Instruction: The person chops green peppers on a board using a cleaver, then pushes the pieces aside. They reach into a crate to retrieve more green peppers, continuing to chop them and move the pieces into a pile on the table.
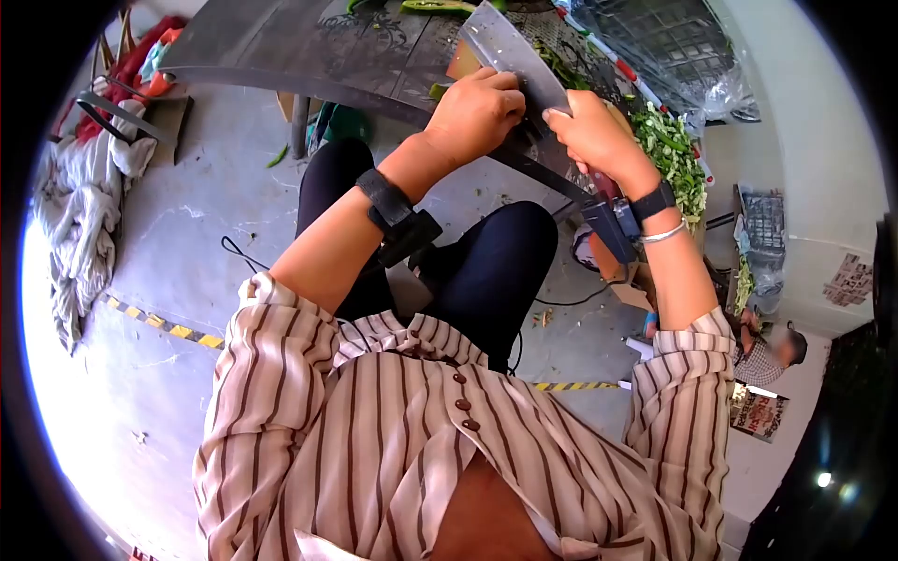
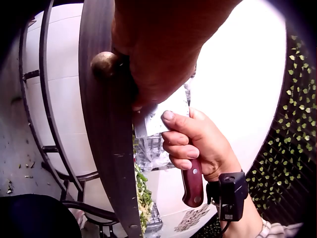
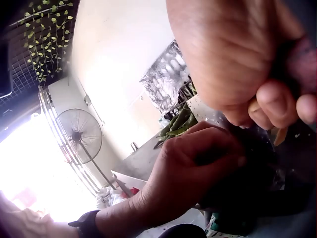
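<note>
A cleaver with a wide, speckled blade and a dark red handle is in my right hand. In the left wrist view the fingers of my right hand wrap the handle, with the thumb against the blade. My left hand is beside the blade's lower part, fingers curled. The right wrist view shows my left hand bent the same way, its fingertips in shadow; whether it holds anything there is hidden. Both hands are at the near edge of the dark table.
Chopped green pieces lie at the right, and long green peppers at the table's far side. Clear plastic wrap stands beyond. My knees are under the table edge. Another person is at the far right.
</note>
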